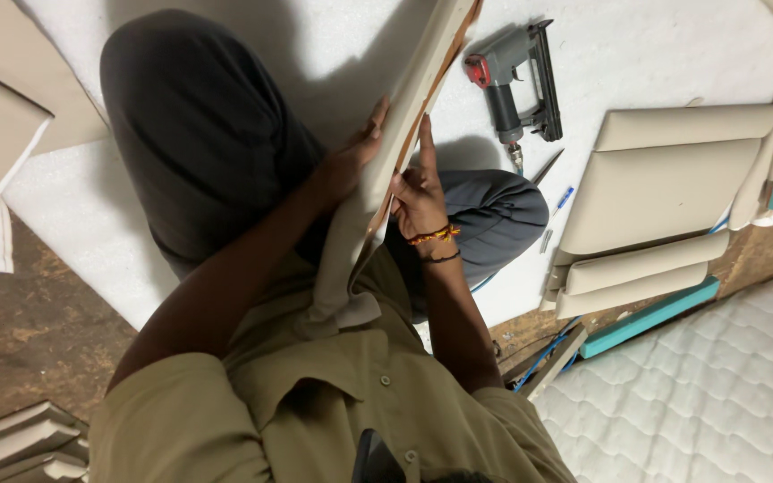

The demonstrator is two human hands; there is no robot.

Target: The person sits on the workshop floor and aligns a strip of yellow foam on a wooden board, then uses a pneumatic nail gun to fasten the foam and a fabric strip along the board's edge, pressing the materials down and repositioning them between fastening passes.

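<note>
Nearest the head camera, a person in an olive button shirt (342, 402) is sitting cross-legged in dark grey trousers (199, 125) on white foam sheeting (655, 54), holding a long beige upholstered panel (404, 116) edge-up between the knees. The left hand (355, 156) is gripping the panel's fabric face, fingers wrapped over its edge. The right hand (418, 192), wearing orange and black wrist bands, is pressing the brown wooden back, index finger lying straight up along it, the other fingers curled. The panel's lower end is sinking into loose beige cloth at the lap; its top is cut off by the frame.

Just beyond the right knee, a grey pneumatic stapler (516, 80) with a red end cap is lying on the foam, its blue hose half hidden under the leg. To the right, about 5 finished beige panels (664, 192) are lying stacked in overlapping rows beside teal strips (650, 317) and a white quilted mattress (700, 394). More panels are showing at the lower left corner, partly cropped.
</note>
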